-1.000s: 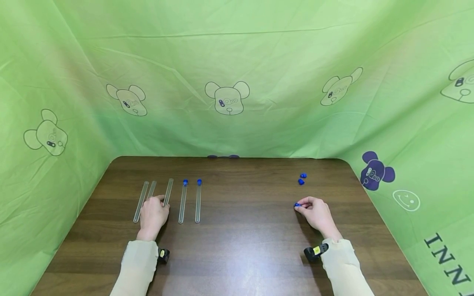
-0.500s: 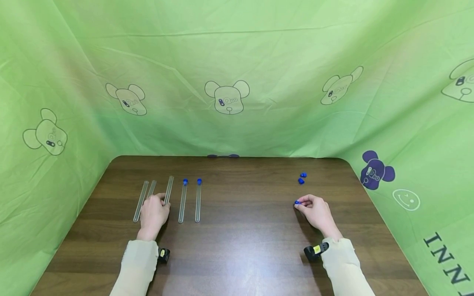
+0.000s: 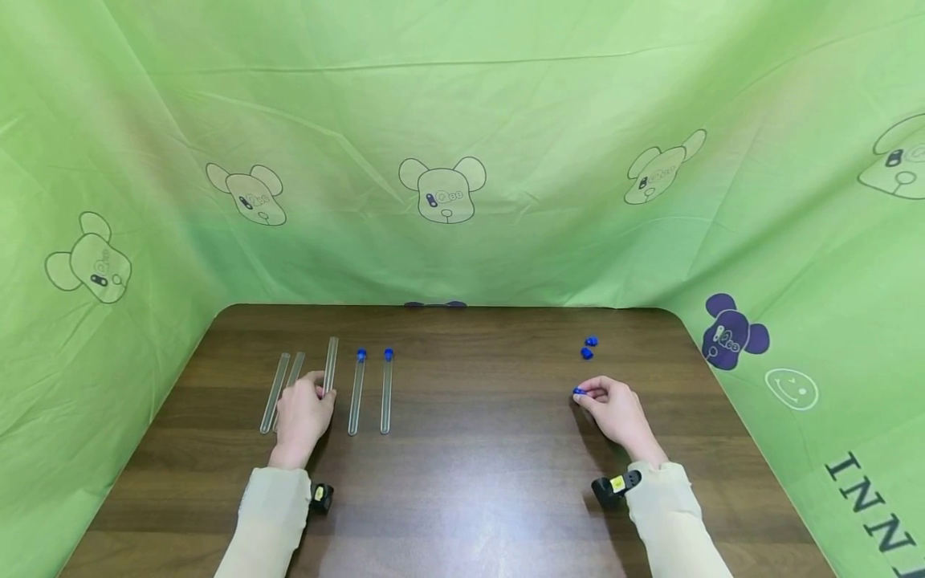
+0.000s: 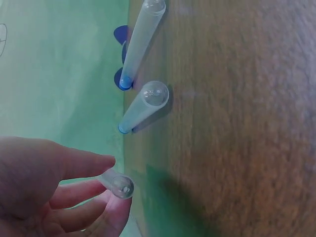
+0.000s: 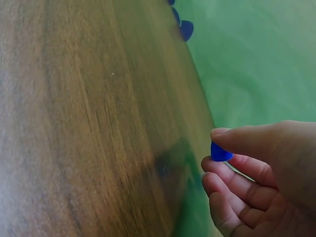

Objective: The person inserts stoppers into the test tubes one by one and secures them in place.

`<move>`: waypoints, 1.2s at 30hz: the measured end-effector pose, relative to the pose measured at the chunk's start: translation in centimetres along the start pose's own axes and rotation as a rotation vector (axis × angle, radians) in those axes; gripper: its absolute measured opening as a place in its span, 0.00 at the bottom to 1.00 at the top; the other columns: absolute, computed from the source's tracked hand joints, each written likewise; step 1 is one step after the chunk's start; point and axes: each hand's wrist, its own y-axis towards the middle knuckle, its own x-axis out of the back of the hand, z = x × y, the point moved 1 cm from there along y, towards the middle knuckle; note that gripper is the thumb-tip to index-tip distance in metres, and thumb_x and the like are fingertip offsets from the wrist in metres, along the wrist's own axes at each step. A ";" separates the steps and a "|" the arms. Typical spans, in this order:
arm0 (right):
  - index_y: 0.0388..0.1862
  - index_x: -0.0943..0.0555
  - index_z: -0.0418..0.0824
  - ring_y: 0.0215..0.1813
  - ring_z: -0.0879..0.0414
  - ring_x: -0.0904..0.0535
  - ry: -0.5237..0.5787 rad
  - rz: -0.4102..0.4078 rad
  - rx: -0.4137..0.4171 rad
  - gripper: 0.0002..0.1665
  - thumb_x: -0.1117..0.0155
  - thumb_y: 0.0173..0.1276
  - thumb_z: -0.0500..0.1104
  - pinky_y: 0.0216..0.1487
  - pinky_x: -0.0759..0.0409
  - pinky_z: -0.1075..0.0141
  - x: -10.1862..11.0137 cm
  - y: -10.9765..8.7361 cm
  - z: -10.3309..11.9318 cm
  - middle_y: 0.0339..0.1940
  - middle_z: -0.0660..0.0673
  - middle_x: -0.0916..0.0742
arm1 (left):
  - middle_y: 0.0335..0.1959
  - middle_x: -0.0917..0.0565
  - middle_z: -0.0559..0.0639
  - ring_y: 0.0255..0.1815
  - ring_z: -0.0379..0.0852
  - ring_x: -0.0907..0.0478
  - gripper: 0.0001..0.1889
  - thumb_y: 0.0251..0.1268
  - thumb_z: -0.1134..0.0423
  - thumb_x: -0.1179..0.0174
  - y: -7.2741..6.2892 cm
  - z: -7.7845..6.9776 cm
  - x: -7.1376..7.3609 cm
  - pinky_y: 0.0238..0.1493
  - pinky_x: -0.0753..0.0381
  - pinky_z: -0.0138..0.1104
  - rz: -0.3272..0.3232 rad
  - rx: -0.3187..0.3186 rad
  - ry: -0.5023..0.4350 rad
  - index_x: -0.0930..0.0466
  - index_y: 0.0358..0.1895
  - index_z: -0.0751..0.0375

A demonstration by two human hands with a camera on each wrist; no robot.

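My left hand (image 3: 303, 411) pinches an uncapped clear test tube (image 3: 331, 363) between thumb and fingers. In the left wrist view the rounded bottom of this test tube (image 4: 121, 186) pokes out past the fingertips. Left of the hand lie two more uncapped tubes (image 3: 275, 393), one partly hidden by it. To its right are two tubes with blue caps, a nearer one (image 3: 357, 397) and a farther one (image 3: 386, 397). Over on the right, my right hand (image 3: 616, 411) pinches a small blue cap (image 5: 220, 152) between thumb and index finger.
Two loose blue caps (image 3: 588, 348) lie on the brown wooden table (image 3: 477, 417), beyond the right hand. A green printed cloth (image 3: 448, 265) hangs along the table's back and sides. Each wrist wears a small black camera (image 3: 610, 490).
The left hand has raised its test tube slightly and shifted it a little away from me. My right hand has lifted a little with the blue cap. The other tubes stay put.
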 end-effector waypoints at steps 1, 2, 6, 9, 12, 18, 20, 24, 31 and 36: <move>0.41 0.15 0.34 0.38 0.52 0.14 0.001 0.000 0.000 0.10 0.29 0.69 0.41 0.41 0.22 0.60 0.0 0.0 0.0 0.33 0.45 0.12 | 0.32 0.14 0.57 0.37 0.63 0.17 0.19 0.65 0.69 0.35 0.0 -0.1 0.0 0.42 0.23 0.57 -0.003 -0.004 -0.004 0.20 0.58 0.73; 0.42 0.16 0.34 0.38 0.52 0.14 0.003 0.000 -0.003 0.10 0.29 0.69 0.41 0.42 0.21 0.60 0.0 0.1 0.0 0.34 0.45 0.12 | 0.31 0.13 0.58 0.37 0.64 0.17 0.19 0.64 0.69 0.34 -0.1 -0.2 0.0 0.42 0.23 0.57 -0.007 -0.008 -0.008 0.20 0.57 0.73; 0.43 0.16 0.34 0.39 0.51 0.14 0.019 0.004 -0.016 0.11 0.30 0.70 0.41 0.43 0.21 0.58 0.0 0.2 0.1 0.35 0.45 0.12 | 0.30 0.13 0.59 0.36 0.64 0.16 0.19 0.63 0.70 0.33 -0.2 -0.4 0.0 0.42 0.23 0.57 -0.032 -0.031 -0.024 0.19 0.56 0.74; 0.43 0.17 0.34 0.39 0.51 0.14 0.029 0.002 -0.016 0.11 0.30 0.70 0.41 0.43 0.21 0.59 -0.1 0.3 0.1 0.35 0.45 0.12 | 0.30 0.12 0.59 0.37 0.64 0.16 0.19 0.62 0.70 0.33 -0.3 -0.5 -0.2 0.43 0.24 0.57 -0.043 -0.036 -0.027 0.19 0.56 0.74; 0.44 0.16 0.33 0.40 0.50 0.14 0.035 -0.006 -0.006 0.11 0.30 0.70 0.41 0.43 0.21 0.59 -0.1 0.3 0.2 0.35 0.44 0.12 | 0.31 0.12 0.59 0.39 0.64 0.15 0.20 0.62 0.69 0.33 -0.3 -0.7 -0.3 0.45 0.26 0.56 -0.044 -0.036 -0.025 0.19 0.57 0.72; 0.45 0.16 0.32 0.42 0.48 0.14 0.060 -0.019 0.002 0.12 0.30 0.70 0.40 0.44 0.20 0.63 -0.2 0.4 0.5 0.37 0.43 0.12 | 0.31 0.12 0.57 0.39 0.65 0.15 0.20 0.62 0.70 0.32 -0.3 -1.2 -0.3 0.45 0.27 0.57 -0.035 -0.043 -0.035 0.19 0.58 0.72; 0.45 0.15 0.33 0.41 0.49 0.14 0.067 -0.023 0.003 0.12 0.30 0.70 0.40 0.42 0.21 0.65 -0.2 0.4 0.7 0.36 0.44 0.12 | 0.31 0.12 0.57 0.39 0.64 0.15 0.21 0.62 0.71 0.32 -0.4 -1.2 -0.4 0.44 0.26 0.57 -0.036 -0.052 -0.042 0.20 0.58 0.72; 0.45 0.15 0.33 0.41 0.51 0.14 0.082 -0.033 0.015 0.11 0.29 0.69 0.40 0.41 0.22 0.69 -0.3 0.5 1.1 0.36 0.44 0.12 | 0.29 0.12 0.57 0.36 0.63 0.14 0.20 0.60 0.72 0.31 -0.3 -1.3 -0.6 0.42 0.25 0.57 -0.057 -0.084 -0.052 0.19 0.56 0.74; 0.46 0.14 0.33 0.41 0.52 0.15 0.093 -0.028 0.020 0.12 0.29 0.69 0.41 0.39 0.22 0.70 -0.4 0.6 1.5 0.36 0.44 0.12 | 0.28 0.12 0.56 0.33 0.60 0.14 0.20 0.59 0.71 0.29 -0.3 -1.5 -1.1 0.41 0.23 0.55 -0.079 -0.112 -0.081 0.17 0.54 0.74; 0.47 0.14 0.33 0.40 0.53 0.14 0.107 -0.017 0.020 0.13 0.29 0.70 0.41 0.38 0.22 0.71 -0.6 0.6 1.6 0.36 0.44 0.11 | 0.30 0.11 0.57 0.35 0.59 0.13 0.20 0.60 0.68 0.29 -0.3 -1.8 -1.2 0.44 0.23 0.55 -0.065 -0.092 -0.111 0.17 0.56 0.70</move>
